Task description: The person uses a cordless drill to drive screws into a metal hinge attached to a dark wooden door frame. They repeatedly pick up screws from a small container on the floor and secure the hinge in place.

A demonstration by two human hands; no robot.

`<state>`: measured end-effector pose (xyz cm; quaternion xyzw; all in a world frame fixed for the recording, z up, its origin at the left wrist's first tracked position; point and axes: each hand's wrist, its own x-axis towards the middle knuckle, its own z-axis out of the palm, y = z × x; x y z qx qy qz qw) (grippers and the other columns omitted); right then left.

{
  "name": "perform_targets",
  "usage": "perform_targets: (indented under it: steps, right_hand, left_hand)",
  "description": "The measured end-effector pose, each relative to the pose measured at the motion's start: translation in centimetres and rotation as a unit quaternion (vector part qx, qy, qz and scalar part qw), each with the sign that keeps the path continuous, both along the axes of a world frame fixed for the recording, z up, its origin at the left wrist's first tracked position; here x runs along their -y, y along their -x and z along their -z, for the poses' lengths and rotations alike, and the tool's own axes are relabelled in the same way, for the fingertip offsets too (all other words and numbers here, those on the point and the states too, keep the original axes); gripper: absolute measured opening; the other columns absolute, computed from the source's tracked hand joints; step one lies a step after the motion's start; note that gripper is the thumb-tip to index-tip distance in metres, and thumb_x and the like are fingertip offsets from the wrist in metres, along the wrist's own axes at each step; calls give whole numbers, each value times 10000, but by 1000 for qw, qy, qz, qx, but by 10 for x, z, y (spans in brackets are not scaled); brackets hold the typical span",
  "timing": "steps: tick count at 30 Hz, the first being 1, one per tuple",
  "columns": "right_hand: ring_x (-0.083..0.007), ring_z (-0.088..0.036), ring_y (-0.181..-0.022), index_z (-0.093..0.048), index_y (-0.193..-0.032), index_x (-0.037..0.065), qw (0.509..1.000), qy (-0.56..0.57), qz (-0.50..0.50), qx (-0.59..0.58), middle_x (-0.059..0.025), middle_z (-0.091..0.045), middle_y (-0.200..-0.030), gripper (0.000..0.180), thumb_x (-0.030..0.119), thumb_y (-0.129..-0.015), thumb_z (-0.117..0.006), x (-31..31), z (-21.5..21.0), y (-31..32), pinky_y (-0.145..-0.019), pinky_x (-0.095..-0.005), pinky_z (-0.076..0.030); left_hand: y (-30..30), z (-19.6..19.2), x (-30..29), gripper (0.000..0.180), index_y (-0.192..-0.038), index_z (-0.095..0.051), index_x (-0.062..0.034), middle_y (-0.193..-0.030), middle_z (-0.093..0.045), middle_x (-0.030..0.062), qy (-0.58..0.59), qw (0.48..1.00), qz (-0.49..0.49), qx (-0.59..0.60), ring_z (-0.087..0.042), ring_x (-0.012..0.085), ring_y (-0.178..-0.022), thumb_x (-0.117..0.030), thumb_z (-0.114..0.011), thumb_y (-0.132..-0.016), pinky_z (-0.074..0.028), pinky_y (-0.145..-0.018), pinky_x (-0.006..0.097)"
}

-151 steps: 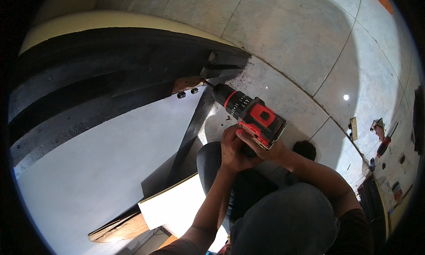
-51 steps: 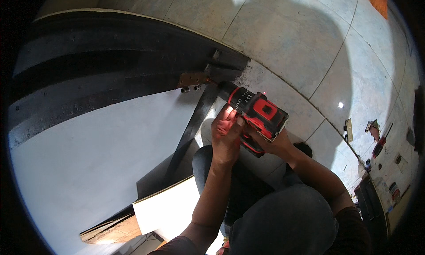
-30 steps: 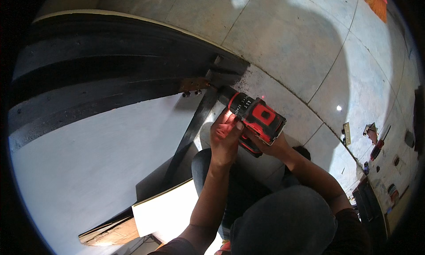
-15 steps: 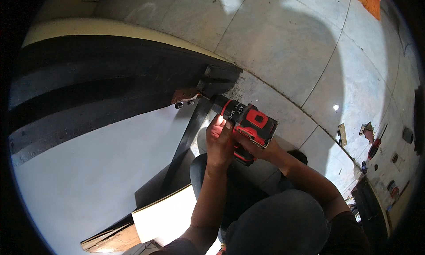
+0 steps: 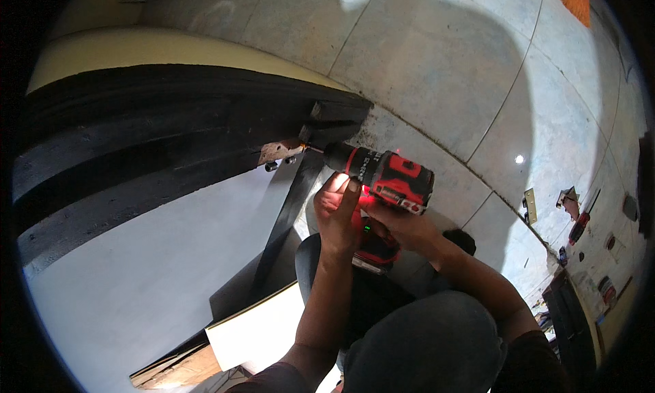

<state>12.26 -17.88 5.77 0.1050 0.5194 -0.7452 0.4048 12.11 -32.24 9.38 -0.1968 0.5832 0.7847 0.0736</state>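
Note:
A red and black cordless drill (image 5: 404,177) is held level between my hands, its chuck to the left. My right hand (image 5: 404,226) is closed round its grip, with the fingers partly hidden behind the drill. Under the front of the drill my left hand (image 5: 336,215) is closed against it, thumb up. A thin bit (image 5: 314,148) runs from the chuck to a bare wood patch (image 5: 278,151) on the edge of a black wooden beam or frame (image 5: 150,130). Whether the tip touches is too small to tell. Two short metal cylinders (image 5: 271,166) stick out below the patch.
A pale panel (image 5: 136,277) lies below the black beam, with a dark strip (image 5: 273,233) along its right side. On the tiled floor to the right are a brass-coloured plate (image 5: 530,206), a red-handled screwdriver (image 5: 579,228) and small loose parts. An orange broom (image 5: 574,3) is at the far right.
The drill has rolled in my hands, so its battery shows more below, with small green lights lit. A red glow now shows near the grip. The view has shifted slightly.

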Motion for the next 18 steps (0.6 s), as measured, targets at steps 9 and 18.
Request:
perform_targets:
  steps: [9, 18]
  right_hand:
    - [-207, -691, -829, -679, -1047, 78, 977, 39, 81, -191, -77, -704, -934, 186, 172, -898, -741, 11, 18, -10, -703, -356, -548]
    - [-276, -691, -957, -681, -1128, 114, 832, -147, 95, -526, -78, -703, -1086, 316, 200, -832, -751, 9, 31, -11, -780, -414, -550]
  left_hand:
    - [-4, -12, 5, 353, -1276, -558, 88, -1137, -682, 132, -62, 998, -4, -16, -658, 163, -998, -155, -568, -1019, -505, -897, 291]
    - [-11, -10, 5, 372, -1288, -548, 80, -1178, -668, 134, -124, 992, -33, -17, -640, 174, -1055, -157, -576, -1002, -483, -938, 309]
